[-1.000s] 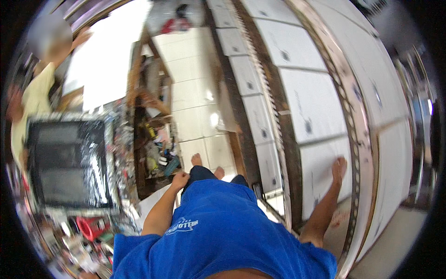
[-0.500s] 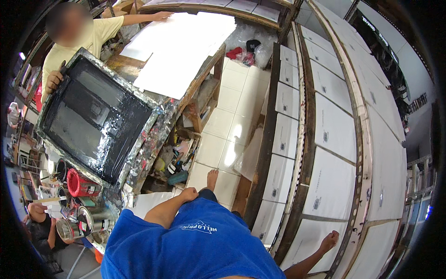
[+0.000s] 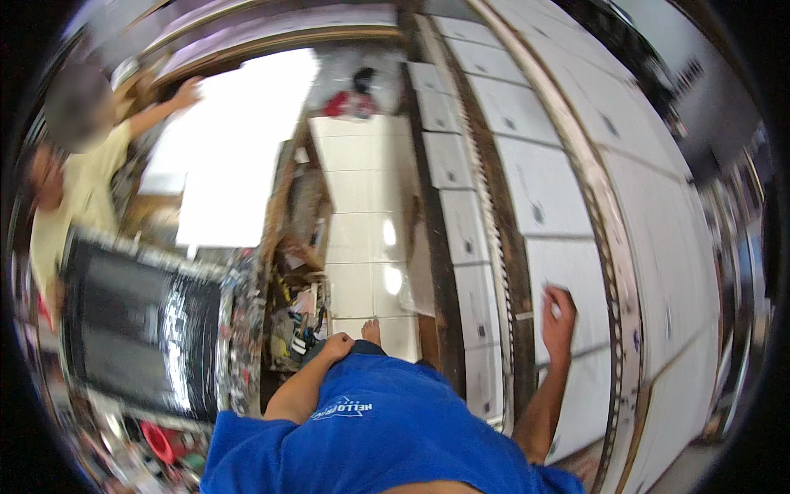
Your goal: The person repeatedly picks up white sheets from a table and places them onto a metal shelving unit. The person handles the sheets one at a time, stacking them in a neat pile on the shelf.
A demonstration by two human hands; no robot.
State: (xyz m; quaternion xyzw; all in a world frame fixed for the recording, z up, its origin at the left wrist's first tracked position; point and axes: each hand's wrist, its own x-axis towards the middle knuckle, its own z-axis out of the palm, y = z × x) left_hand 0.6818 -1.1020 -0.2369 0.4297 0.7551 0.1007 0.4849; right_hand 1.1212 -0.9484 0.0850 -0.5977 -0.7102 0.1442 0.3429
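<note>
My left hand [image 3: 336, 347] is closed in a loose fist in front of my dark shorts, at the hem of my blue shirt; nothing shows sticking out of it. My right hand [image 3: 559, 311] is raised over the rack on the right, thumb and fingers curled together in a pinch. Behind it lies a white printed sheet [image 3: 568, 267], one of several set out in rows. Blur hides whether the fingertips hold or touch anything.
A tiled aisle [image 3: 350, 239] runs ahead between the rack and a wooden table with white sheets [image 3: 234, 148]. At left, a co-worker [image 3: 82, 181] stands by a dark screen-printing frame [image 3: 140, 325]. A red can [image 3: 162, 442] sits lower left; plastic bags [image 3: 362, 99] lie at the aisle's end.
The view has swung to the right and is blurred. My right hand has come up and forward along the rack. My left hand stays by my shorts. The co-worker's hand has left the screen frame's edge.
</note>
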